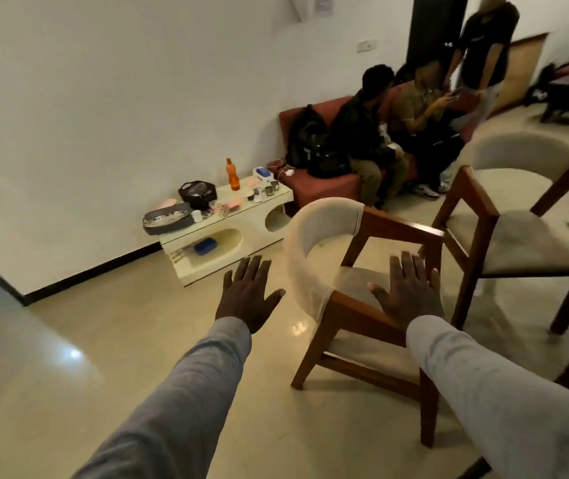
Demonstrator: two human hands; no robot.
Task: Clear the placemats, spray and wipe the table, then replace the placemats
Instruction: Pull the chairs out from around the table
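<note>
Both hands reach forward with fingers straight and spread, holding nothing: the left hand [245, 294] over the floor, the right hand [408, 294] over the nearer wooden chair [362, 295]; no placemat can be made out, and a low cluttered desk [227, 223] stands by the wall

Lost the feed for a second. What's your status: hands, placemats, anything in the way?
Left hand open, empty. Right hand open, empty. No placemats or dining table in view. Two chairs ahead, the nearer chair under the right hand.
</note>
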